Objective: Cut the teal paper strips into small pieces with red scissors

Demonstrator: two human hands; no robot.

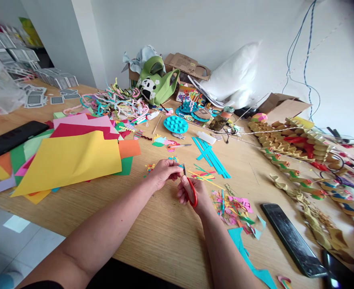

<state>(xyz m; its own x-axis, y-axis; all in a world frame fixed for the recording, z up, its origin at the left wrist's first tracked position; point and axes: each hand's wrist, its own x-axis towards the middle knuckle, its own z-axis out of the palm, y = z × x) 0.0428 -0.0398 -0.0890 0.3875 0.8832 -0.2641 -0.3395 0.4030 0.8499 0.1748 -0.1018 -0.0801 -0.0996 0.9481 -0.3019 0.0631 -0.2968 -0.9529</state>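
Observation:
My left hand (165, 173) is closed in a pinch on a small blue paper piece (181, 165), whose outer end lies by the scissor blades. Red-handled scissors (192, 193) are in my right hand (198, 194), with their blades pointing away from me and meeting the blue piece. Just beyond my hands lie tiny blue cut bits (173, 159) and, by my left wrist, small orange and yellow bits (149, 167). Thin yellow and red strips (204, 174) are to the right, and wider blue strips (214, 158) lie behind them.
Coloured paper sheets (71, 160) are stacked at left beside a black phone (16, 137). Mixed scraps (232, 208) and another phone (293, 239) lie at right. Farther back are a blue round tray (175, 125), a green panda bag (157, 86) and a jar (221, 119).

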